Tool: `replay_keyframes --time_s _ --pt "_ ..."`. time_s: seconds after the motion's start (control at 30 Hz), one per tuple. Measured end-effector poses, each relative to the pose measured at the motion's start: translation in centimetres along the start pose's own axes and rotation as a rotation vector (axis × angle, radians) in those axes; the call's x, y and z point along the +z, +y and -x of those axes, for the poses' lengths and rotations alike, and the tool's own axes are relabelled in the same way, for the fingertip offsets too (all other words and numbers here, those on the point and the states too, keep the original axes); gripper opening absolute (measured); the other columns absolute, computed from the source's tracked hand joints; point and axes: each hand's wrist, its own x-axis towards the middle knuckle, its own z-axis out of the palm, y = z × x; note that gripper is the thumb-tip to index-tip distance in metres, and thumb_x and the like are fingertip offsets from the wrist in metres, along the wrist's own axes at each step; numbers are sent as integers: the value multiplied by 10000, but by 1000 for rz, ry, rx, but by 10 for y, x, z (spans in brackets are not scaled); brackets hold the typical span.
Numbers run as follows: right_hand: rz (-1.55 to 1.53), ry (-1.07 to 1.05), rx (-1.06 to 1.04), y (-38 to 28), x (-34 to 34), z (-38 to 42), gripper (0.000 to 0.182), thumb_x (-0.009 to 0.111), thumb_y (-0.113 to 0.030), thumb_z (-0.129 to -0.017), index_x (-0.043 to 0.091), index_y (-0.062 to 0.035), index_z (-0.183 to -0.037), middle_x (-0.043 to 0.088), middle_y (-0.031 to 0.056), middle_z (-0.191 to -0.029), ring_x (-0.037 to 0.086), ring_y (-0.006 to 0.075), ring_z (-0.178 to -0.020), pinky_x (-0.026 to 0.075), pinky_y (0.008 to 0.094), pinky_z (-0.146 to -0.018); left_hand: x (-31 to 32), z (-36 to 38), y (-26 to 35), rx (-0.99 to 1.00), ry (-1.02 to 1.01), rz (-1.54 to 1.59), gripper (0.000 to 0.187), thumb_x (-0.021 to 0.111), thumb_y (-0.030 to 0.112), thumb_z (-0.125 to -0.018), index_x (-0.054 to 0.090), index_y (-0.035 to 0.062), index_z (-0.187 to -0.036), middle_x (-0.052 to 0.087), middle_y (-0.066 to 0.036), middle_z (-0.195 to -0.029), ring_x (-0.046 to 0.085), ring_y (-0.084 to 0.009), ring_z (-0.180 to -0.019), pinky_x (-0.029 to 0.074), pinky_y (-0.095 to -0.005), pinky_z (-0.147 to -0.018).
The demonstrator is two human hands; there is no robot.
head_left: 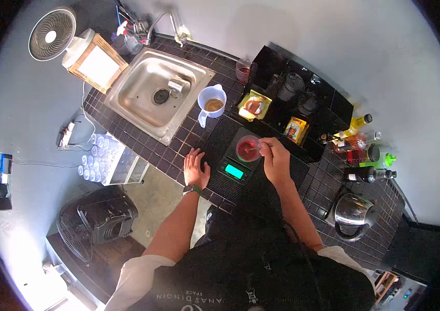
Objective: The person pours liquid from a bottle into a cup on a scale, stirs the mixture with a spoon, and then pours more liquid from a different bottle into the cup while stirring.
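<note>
A clear glass cup (247,149) of red liquid stands on a black digital scale (226,165) whose display glows green. My right hand (276,158) is closed at the cup's right rim, its fingers pinched on what looks like a thin spoon (252,150) reaching into the red liquid. The spoon's upper end is hidden by the fingers. My left hand (196,168) lies flat on the tiled counter's front edge, fingers spread and holding nothing, left of the scale. A watch sits on that wrist.
A pitcher (212,101) with brownish liquid stands beside the steel sink (126,103). Behind the scale, a black stand (329,115) bears glasses and yellow packets (296,129). Bottles (370,155) and a steel kettle (353,211) are at right. A black rubber mat (220,139) underlies the scale.
</note>
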Motion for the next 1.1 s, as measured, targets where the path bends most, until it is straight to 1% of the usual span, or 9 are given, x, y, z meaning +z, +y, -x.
replay_keyframes --time_s 0.07,0.13,0.23,0.33,0.43,0.53,0.93,1.07,1.1 --pt "-7 -12 6 -2 1 0 97 659 -84 -1082 692 -18 -1145 738 145 -1003 761 297 -872 596 390 -762 3 1 -3 -4 -7 -1 439 698 146 -897 665 103 -1332 598 -119 -1522 466 -362 -1533 352 -550 -1286" --pt "-1 44 -96 2 3 2 91 656 -78 -1081 689 -14 -1138 735 150 -1016 760 307 -876 597 389 -762 2 1 -4 2 -3 4 442 698 145 -897 663 101 -1335 598 -121 -1521 465 -365 -1533 352 -554 -1285" --pt "11 -11 -55 7 5 2 82 655 -70 -1079 687 -13 -1128 731 159 -1022 758 317 -874 598 386 -760 3 2 -4 10 -3 9 446 697 143 -896 660 97 -1339 598 -125 -1521 466 -369 -1531 351 -558 -1284" --pt "-6 49 -105 5 4 3 71 663 -57 -1070 686 -11 -1118 730 159 -1026 755 325 -869 599 386 -753 1 0 -3 17 9 -5 435 697 127 -896 656 94 -1328 603 -129 -1515 479 -370 -1523 362 -552 -1279" --pt "16 -5 -81 5 5 1 70 674 -48 -1061 685 -11 -1118 733 160 -1027 760 325 -868 602 386 -750 0 2 1 23 14 0 422 698 111 -895 653 93 -1314 610 -131 -1508 490 -371 -1516 376 -544 -1273" --pt "28 43 -141 2 4 2 74 676 -48 -1059 686 -13 -1123 733 158 -1013 765 327 -869 604 388 -751 0 -2 -2 30 29 8 424 698 106 -891 653 93 -1312 612 -128 -1507 492 -370 -1514 377 -542 -1273" --pt "6 -8 -21 5 6 3 77 660 -57 -1071 687 -23 -1134 748 153 -1010 776 310 -894 606 387 -759 0 0 0 29 37 12 413 694 95 -890 663 85 -1302 623 -128 -1491 500 -373 -1504 373 -551 -1277" --pt "76 41 -89 6 5 1 83 656 -57 -1070 690 -18 -1136 746 155 -1008 774 312 -899 606 388 -765 -2 -1 2 27 25 14 414 696 104 -888 662 83 -1300 623 -133 -1489 501 -375 -1504 371 -550 -1278" --pt "-21 -13 -2 1 7 1 94 650 -59 -1074 695 -17 -1146 747 156 -1006 772 310 -884 605 390 -761 -2 0 2 20 12 0 413 696 106 -887 662 83 -1298 623 -134 -1488 501 -376 -1503 371 -549 -1278"
